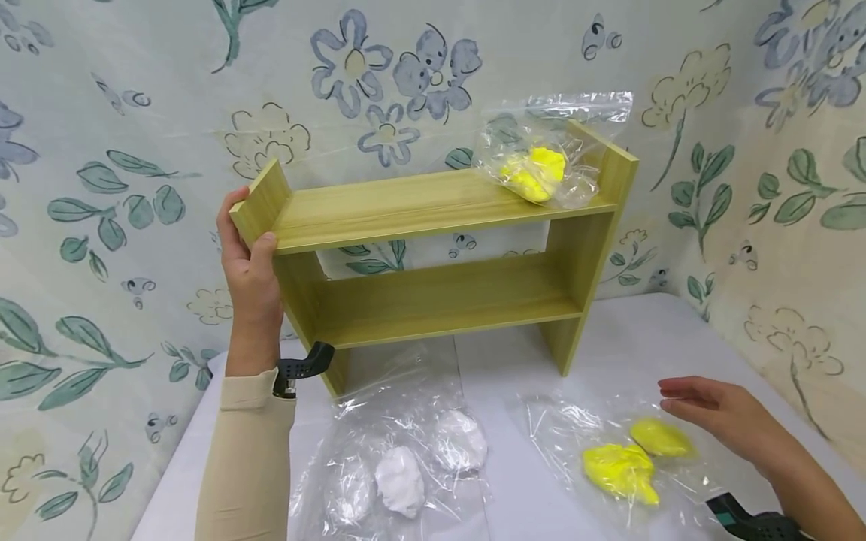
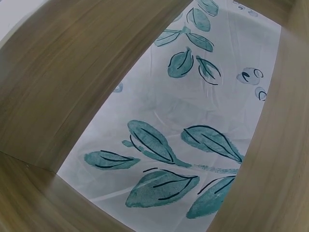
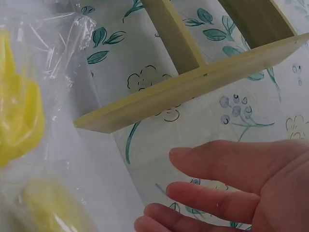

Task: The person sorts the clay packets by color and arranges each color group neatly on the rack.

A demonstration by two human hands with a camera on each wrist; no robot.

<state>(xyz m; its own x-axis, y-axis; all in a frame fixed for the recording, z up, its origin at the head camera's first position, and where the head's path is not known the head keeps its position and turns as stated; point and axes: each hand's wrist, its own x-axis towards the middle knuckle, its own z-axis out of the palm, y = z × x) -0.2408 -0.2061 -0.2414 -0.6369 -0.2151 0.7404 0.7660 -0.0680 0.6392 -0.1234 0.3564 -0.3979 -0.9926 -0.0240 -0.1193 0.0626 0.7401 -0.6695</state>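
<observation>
the left hand curls round the upper left end panel of a wood-look shelf, mid-view above the white table; it looks stiff and fairly light, best held by both ends. below, a clear bag of white lumps seems soft, slippery. a bagged yellow lump on the shelf's top right could slide if tipped. farther right, near a bag of yellow lumps, the right hand hovers, fingers loosely extended, gripping nothing.
</observation>
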